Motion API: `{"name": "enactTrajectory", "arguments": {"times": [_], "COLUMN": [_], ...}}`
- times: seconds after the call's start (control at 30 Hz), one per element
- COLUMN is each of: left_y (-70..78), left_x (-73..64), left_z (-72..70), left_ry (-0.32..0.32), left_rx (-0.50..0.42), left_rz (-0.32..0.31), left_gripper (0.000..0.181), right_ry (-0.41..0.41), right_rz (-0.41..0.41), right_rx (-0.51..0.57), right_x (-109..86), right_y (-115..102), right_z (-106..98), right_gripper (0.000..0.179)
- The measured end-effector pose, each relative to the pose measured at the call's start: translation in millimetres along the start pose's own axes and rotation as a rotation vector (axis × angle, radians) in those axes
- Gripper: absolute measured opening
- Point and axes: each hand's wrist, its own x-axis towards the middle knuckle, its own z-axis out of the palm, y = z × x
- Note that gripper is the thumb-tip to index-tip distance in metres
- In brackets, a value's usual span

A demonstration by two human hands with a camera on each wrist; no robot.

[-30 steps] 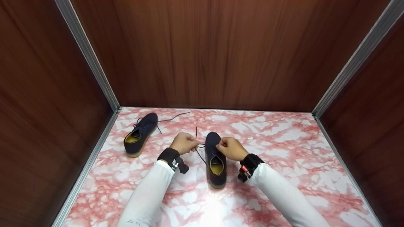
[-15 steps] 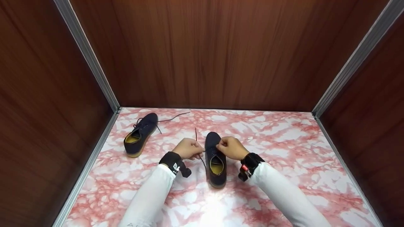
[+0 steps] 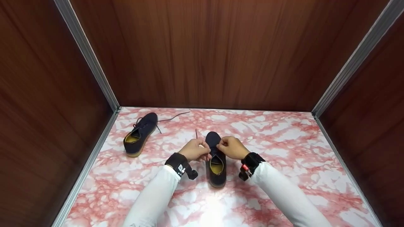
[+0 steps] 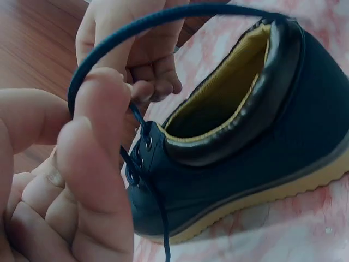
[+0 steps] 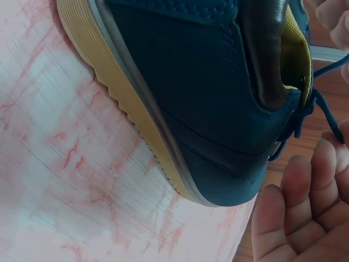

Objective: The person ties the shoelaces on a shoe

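The dark blue shoe [image 3: 217,167] in front of me stands upright on the mottled red-and-white table [image 3: 268,135], its toe to the far side and its heel near me. What has just changed is my left hand [image 3: 195,150]: a second ago it was out to the left of the shoe with the lace stretched across; now it has come right, over the shoe's left edge. It pinches a blue lace [image 4: 163,16], which bows in a wide arc over my fingertips toward the heel. My right hand [image 3: 233,148] has barely moved; it pinches the other lace strand [image 5: 327,112] at the shoe's right side. With both hands close over the lacing, I judge that the left strand now has slack to be shaped rather than pulled. I see no finished bow, and whether a knot sits firm beneath, I cannot tell. A loose lace end [image 3: 196,133] points to the far side, left of the toe. Farther left, the second shoe [image 3: 145,126] stands unchanged, one lace trailing right.
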Motion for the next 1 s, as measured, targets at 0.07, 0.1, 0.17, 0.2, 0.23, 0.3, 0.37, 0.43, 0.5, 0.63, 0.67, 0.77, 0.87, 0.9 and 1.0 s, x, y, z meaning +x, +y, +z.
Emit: {"name": "enactTrajectory", "arguments": {"times": [0.07,0.1,0.17,0.2,0.23,0.3,0.37,0.43,0.5,0.63,0.67,0.77,0.87,0.9,1.0], "left_y": [0.1,0.0,0.0,0.1,0.2,0.4,-0.1,-1.5,-4.1,-9.2,-10.0,-11.0,-10.7,-10.8,-12.8], "left_x": [-0.3,-0.5,-1.3,-1.8,-2.2,-3.1,-3.8,-4.1,-3.9,-3.0,-3.1,-4.4,-5.5,-5.4,-2.8], "left_z": [1.3,1.9,2.8,3.3,3.8,4.9,6.1,7.5,9.2,12.5,12.9,11.8,8.4,7.1,3.7], "left_ry": [-0.003,-0.005,-0.007,-0.008,-0.011,-0.013,-0.016,-0.025,-0.035,-0.049,-0.048,-0.043,-0.016,-0.001,0.067], "left_rx": [-0.008,-0.01,-0.014,-0.017,-0.024,-0.047,-0.091,-0.153,-0.207,-0.225,-0.199,-0.085,0.03,0.056,0.092], "left_rz": [0.004,0.008,0.014,0.017,0.017,0.017,0.011,-0.002,-0.011,-0.016,-0.015,-0.01,0.011,0.023,0.061], "left_gripper": [0.005,0.005,0.007,0.007,0.008,0.008,0.009,0.01,0.012,0.016,0.016,0.015,0.013,0.012,0.013], "right_ry": [0.002,0.001,0.002,0.0,-0.002,-0.005,-0.011,-0.013,-0.015,-0.014,-0.015,-0.017,-0.019,-0.018,-0.016], "right_rz": [-0.004,-0.005,-0.006,-0.006,-0.005,-0.005,-0.006,-0.01,-0.01,-0.006,-0.005,-0.011,-0.006,-0.005,0.001], "right_rx": [0.001,0.003,0.006,0.008,0.009,0.01,0.01,0.009,0.011,0.011,0.011,0.01,0.015,0.015,0.019], "right_x": [0.0,-0.2,-0.4,-0.4,-0.5,-0.6,-0.1,0.3,0.7,0.8,0.6,0.0,-0.7,-0.9,-1.3], "right_y": [0.3,0.2,0.4,0.5,0.2,0.1,0.3,0.8,1.3,1.3,0.9,0.0,-1.0,-0.9,-1.0], "right_z": [0.3,0.3,0.5,0.4,0.2,-0.3,-0.8,-1.1,-1.5,-2.0,-2.2,-2.6,-3.4,-3.6,-3.6], "right_gripper": [0.027,0.027,0.027,0.028,0.028,0.028,0.028,0.028,0.029,0.03,0.03,0.028,0.029,0.029,0.031]}}
